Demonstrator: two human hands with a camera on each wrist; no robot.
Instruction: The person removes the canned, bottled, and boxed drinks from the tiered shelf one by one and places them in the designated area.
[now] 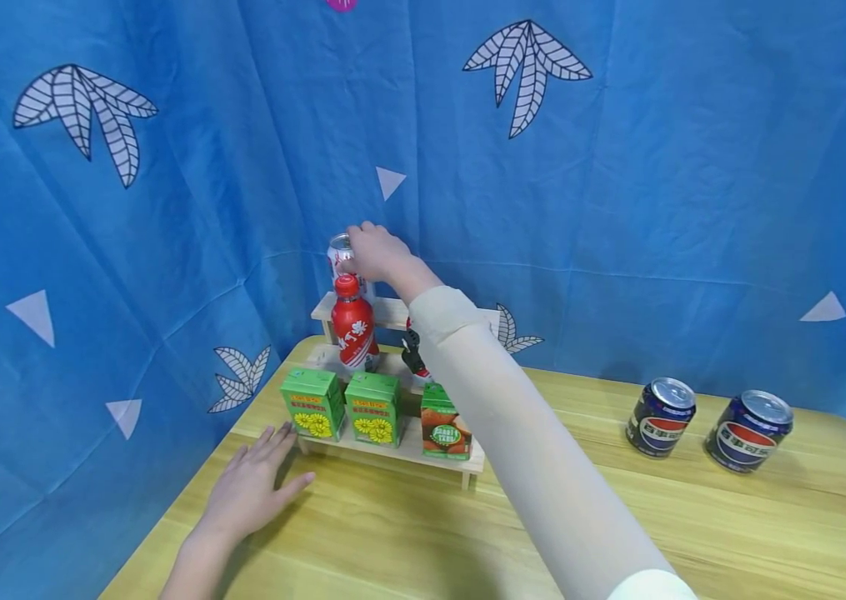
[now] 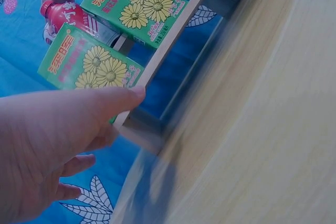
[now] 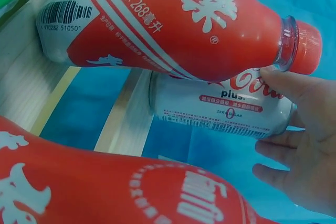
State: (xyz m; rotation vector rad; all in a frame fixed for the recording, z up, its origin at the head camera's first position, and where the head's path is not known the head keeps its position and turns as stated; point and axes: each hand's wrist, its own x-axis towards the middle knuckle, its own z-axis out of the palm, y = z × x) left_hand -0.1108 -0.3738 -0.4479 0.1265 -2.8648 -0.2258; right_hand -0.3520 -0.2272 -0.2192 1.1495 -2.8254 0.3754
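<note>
My right hand [image 1: 380, 252] is at the upper part of a white Coca-Cola Plus can [image 3: 226, 106] on the top tier of a small wooden rack [image 1: 400, 446]. Its thumb and a finger pinch the can near the top, while the other fingers stick out beside it. Just in front stands a red-capped, red drink bottle [image 1: 352, 329] on the middle tier. My left hand [image 1: 250, 492], fingers spread, is by the rack's front left corner. Closest to it are two green juice cartons with yellow flowers, the left carton [image 1: 313, 404] and the right carton [image 1: 372, 408].
An orange-and-green carton [image 1: 446, 429] occupies the right of the bottom tier. Another red bottle [image 3: 121, 187] is mostly hidden behind my right arm in the head view. Two dark blue Pepsi cans, one [image 1: 661, 417] left of the other [image 1: 749, 431], stand right. Blue curtain [image 1: 618, 208] backs the table.
</note>
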